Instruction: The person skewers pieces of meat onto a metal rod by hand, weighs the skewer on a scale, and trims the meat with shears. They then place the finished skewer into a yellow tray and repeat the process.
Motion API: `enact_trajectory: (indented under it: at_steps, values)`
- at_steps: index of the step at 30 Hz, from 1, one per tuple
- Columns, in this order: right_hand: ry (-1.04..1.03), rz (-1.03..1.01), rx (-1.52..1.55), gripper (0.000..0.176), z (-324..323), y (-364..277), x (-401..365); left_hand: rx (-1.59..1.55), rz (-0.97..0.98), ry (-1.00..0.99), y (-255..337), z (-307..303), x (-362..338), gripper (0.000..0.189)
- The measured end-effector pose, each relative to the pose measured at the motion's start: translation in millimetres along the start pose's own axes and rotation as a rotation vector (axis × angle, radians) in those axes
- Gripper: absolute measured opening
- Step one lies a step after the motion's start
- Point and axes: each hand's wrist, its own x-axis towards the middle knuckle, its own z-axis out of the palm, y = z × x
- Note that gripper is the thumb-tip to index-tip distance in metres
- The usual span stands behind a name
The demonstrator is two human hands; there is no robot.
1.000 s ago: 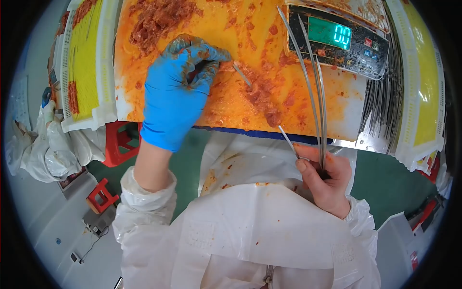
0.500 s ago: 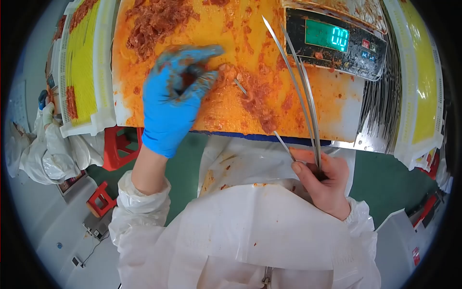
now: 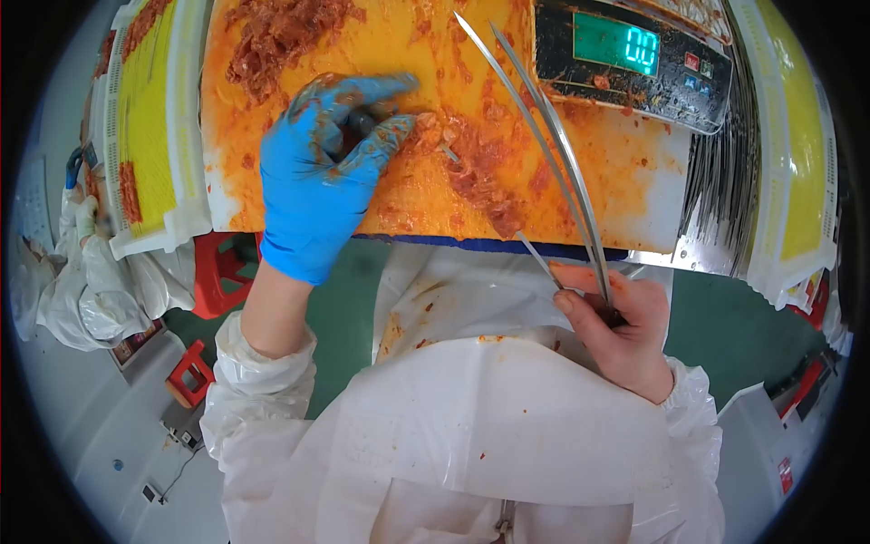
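Note:
My left hand (image 3: 322,177), in a smeared blue glove, hovers low over the orange, sauce-stained board (image 3: 399,213). Its thumb and forefinger are apart in a curve, with the thumb tip against or right beside a small lump of meat (image 3: 423,136) at the far end of a skewer. More red meat (image 3: 480,186) is threaded along this metal skewer (image 3: 539,257), leaving short bare stretches. Bare of any glove, my right hand (image 3: 621,331) grips the skewer's near end between thumb and fingers. Several other flat metal skewers (image 3: 566,150) fan upward from the same hand.
A pile of red meat (image 3: 281,45) lies at the board's upper left. A scale (image 3: 634,59) reading 0.0 stands upper right, beside many loose skewers (image 3: 725,190). White-rimmed yellow trays (image 3: 149,127) flank both sides. Another person's sleeve (image 3: 100,281) and red stools (image 3: 217,276) show at left.
The view has shifted slightly. My left hand has stayed by the skewer's far end, and my right hand still grips the skewers, whose upper ends now lean farther left.

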Motion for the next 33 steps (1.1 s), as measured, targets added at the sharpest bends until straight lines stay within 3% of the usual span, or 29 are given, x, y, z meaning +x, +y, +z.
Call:
enact_trajectory:
  at_steps: [4,7,10,13,15,16,17,18,20,23,26,29,33]
  values:
    - [-0.005,-0.029,-0.061,0.024,-1,-3,5,0.057,-0.036,0.0,8,1,-3,0.015]
    - [0.038,-0.102,-0.077,0.024,15,-2,14,0.196,0.139,0.072,4,7,-12,0.019]
    - [0.052,-0.163,-0.167,0.024,20,-13,21,0.258,0.099,0.037,1,8,-15,0.021]
    - [0.136,-0.225,-0.155,0.022,5,-22,24,0.354,0.226,0.157,4,-18,-32,0.022]
    - [0.241,-0.118,-0.097,0.02,-10,-27,15,0.276,0.072,0.163,-10,-30,-32,0.022]
    - [0.225,-0.14,-0.086,0.02,-7,-27,18,0.233,-0.018,0.162,-15,-33,-35,0.022]
    - [0.206,-0.158,-0.077,0.019,-3,-27,27,0.236,0.04,0.125,-20,-36,-22,0.022]
    - [0.19,-0.187,-0.066,0.019,3,-25,32,0.123,-0.103,0.139,-11,-37,-8,0.021]
    - [0.127,-0.161,-0.093,0.02,15,-14,27,-0.018,-0.016,0.211,7,-34,5,0.02]
    - [0.129,-0.171,-0.063,0.02,30,-11,25,-0.047,0.124,0.002,3,-2,-6,0.018]
    - [0.101,-0.126,-0.039,0.021,26,-6,20,0.035,-0.051,-0.005,10,7,-6,0.015]
    - [0.028,-0.042,-0.021,0.021,14,-3,10,0.096,-0.06,0.027,18,8,-7,0.016]
    - [0.05,-0.13,-0.056,0.019,6,19,-9,0.055,-0.009,0.072,5,13,-9,0.015]
